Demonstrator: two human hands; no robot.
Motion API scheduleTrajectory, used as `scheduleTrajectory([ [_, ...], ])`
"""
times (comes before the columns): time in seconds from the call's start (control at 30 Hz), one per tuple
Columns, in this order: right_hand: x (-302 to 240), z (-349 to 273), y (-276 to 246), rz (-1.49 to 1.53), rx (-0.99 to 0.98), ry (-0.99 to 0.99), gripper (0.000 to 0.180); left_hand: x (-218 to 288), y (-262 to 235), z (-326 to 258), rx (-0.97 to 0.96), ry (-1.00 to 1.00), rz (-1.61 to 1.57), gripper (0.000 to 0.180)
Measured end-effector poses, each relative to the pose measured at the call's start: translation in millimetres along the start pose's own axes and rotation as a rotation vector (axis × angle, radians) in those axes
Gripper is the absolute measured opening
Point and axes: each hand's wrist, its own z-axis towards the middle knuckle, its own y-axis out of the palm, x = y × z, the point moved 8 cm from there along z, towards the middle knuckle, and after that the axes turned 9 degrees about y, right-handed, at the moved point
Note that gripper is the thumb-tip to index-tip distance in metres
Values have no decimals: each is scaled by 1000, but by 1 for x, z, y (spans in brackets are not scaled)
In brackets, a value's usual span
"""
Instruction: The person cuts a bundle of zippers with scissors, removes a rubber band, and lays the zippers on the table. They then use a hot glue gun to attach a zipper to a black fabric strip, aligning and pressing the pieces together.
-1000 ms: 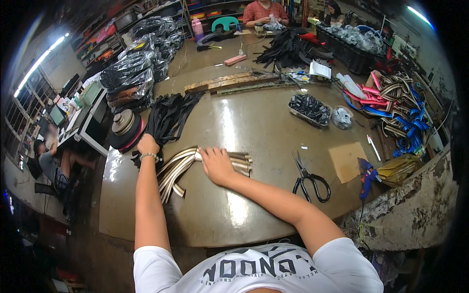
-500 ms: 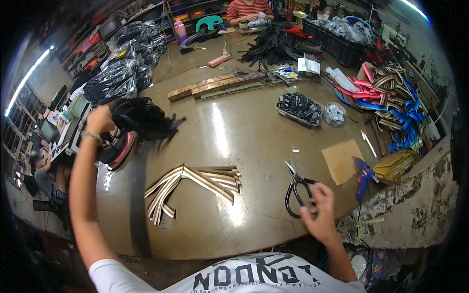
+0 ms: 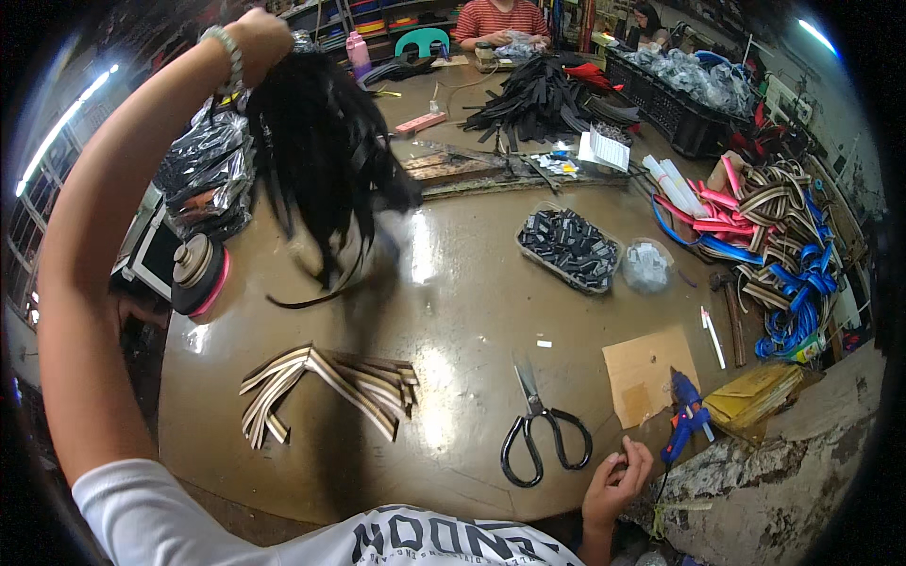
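Note:
A bunch of long black strips [image 3: 326, 141] hangs from my raised left hand [image 3: 257, 40], which is closed round its top end at the far left of the table. The lower ends are blurred by motion. My right hand [image 3: 618, 479] rests low by the table's near edge, its fingers loosely bent and holding nothing. Just left of it lie black-handled scissors [image 3: 535, 406], blades apart and pointing away. Folded brown, white and black striped webbing strips [image 3: 354, 379] lie in a bent bundle at the near left.
Rolls of strap [image 3: 196, 269] stand at the left edge beside plastic-wrapped bundles [image 3: 203, 179]. To the right are a tub of small black pieces [image 3: 568, 250], a cardboard sheet [image 3: 634, 370], a blue glue gun [image 3: 687, 415] and heaped webbing [image 3: 779, 208]. A person [image 3: 500, 24] sits opposite.
My left hand has lifted the black strips up from beside the strap rolls. My right hand has drawn back from the scissors toward the near edge. The whole view has shifted.

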Motion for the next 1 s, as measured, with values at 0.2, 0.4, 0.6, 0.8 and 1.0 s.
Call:
scheduleTrajectory([
  [0.2,-12,2,-1,-82,52,-111,23,-42,0,92,246,-325,-128,21],
  [0.4,-8,0,1,-90,16,-61,20,103,26,135,63,-455,-858,43],
  [0.6,-10,-1,-2,-92,29,-66,18,267,63,131,-102,-487,-1336,45],
  [0.8,-31,6,2,-107,-19,-129,17,281,101,133,-141,-536,-1622,54],
  [1.0,-175,25,-26,132,-215,-476,15,285,101,127,-15,-617,-1608,63],
])
